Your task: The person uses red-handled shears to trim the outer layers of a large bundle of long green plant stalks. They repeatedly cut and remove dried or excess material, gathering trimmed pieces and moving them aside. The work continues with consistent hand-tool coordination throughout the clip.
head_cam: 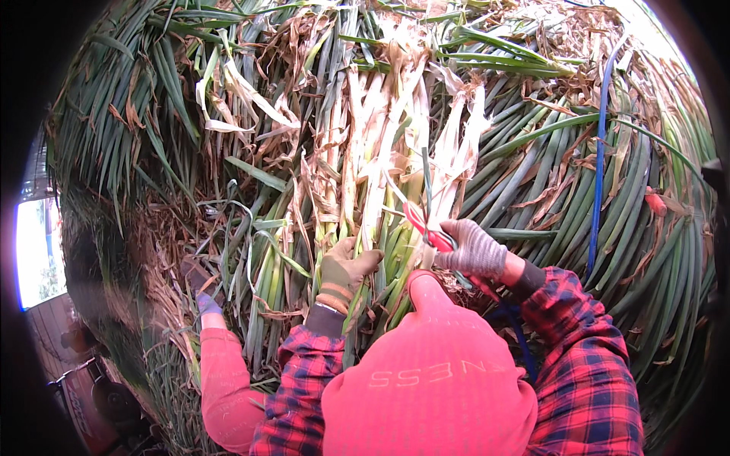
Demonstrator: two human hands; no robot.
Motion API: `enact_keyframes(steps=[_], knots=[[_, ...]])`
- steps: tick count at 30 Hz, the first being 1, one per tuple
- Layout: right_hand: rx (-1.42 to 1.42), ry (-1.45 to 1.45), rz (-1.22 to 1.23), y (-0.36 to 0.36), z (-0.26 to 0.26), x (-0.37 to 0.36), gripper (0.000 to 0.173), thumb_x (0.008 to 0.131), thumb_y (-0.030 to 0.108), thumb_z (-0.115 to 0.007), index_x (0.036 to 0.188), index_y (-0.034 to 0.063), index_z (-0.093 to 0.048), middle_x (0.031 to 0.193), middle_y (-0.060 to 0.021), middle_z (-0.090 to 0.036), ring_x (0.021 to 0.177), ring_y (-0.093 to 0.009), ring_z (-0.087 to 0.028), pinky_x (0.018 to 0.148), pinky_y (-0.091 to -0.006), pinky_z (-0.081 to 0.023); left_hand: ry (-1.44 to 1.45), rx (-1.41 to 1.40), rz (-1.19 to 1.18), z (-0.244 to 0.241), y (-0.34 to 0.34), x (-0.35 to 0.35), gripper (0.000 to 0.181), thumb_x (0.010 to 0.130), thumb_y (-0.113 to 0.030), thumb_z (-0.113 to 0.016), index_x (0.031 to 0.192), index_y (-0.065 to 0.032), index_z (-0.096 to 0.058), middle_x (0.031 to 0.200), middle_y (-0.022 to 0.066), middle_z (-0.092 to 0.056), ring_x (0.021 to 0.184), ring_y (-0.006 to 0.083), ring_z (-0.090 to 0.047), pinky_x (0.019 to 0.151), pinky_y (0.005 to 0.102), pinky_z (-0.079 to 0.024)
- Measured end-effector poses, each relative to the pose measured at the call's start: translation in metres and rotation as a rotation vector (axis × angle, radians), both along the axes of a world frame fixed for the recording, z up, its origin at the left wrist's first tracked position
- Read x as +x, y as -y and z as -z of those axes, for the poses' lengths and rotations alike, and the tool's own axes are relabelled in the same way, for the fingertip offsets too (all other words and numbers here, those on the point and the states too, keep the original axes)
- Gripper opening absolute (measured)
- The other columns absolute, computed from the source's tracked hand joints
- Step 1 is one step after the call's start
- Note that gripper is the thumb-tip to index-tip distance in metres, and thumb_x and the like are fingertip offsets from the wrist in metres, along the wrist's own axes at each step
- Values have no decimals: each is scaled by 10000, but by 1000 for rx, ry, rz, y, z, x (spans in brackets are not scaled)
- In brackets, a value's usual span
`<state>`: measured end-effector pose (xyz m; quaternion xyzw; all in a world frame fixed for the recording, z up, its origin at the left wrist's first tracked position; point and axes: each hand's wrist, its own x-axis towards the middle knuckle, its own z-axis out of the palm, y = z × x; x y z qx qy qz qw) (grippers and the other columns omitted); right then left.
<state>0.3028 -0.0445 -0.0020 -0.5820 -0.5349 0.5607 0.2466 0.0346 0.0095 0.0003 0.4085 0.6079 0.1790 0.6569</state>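
My left hand (346,268), in an olive and tan glove, is closed around the green upper part of a long onion or leek stalk, its thumb pointing right. Pale, dry-skinned stalks (365,131) run up and away from it, root ends at the far end in bright light. To the right, my right hand (470,248), in a grey striped glove, grips a red-handled hand tool (425,225), which looks like shears. A pale curved tip and a dark strip extend beyond the handle; its exact form is hard to make out.
Heaped green onion leaves (576,171) surround me. Loose dry husks (251,97) lie across the pile. A blue strap (600,171) crosses the right side, near a small red object (656,202). My red-clad legs (422,376) bend in front. Machinery (114,399) stands lower left.
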Motion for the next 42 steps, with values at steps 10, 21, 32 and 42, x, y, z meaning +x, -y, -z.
enact_keyframes(steps=[10, 21, 32, 42], knots=[[-114, -70, 8, 12, -36, -16, 371, 749, 278, -713, 883, -52, -610, 668, -159, -580, 665, -153, -558, 649, -361, -478, -49, 105, -68, 2, 11, 4, 424, 778, -42, -766, 1133, 117, -597, 944, 106, -695, 745, 132, -651, 663, 261, -527], [-29, 72, 98, -17, -29, 0, 343, 696, 242, -701, 847, -46, -594, 630, -150, -541, 593, -203, -520, 613, -379, -472, -31, 103, -112, 5, 14, 4, 368, 791, -117, -777, 1067, 84, -639, 844, 65, -692, 659, 95, -618, 595, 238, -497], [-214, -118, 334, -96, -22, 37, 215, 764, 168, -760, 889, 36, -646, 631, 36, -549, 559, -51, -501, 496, -240, -409, -40, 85, -81, 9, 17, -1, 381, 745, -143, -773, 1034, 72, -651, 850, 50, -676, 695, 103, -594, 639, 247, -477], [-70, -1, 498, -161, 37, 66, 358, 671, 301, -778, 791, -15, -661, 670, -43, -582, 588, -165, -531, 575, -333, -455, -26, 34, -77, -2, 16, 5, 370, 757, -135, -770, 1040, 71, -650, 835, 35, -678, 659, 85, -586, 614, 238, -472]])
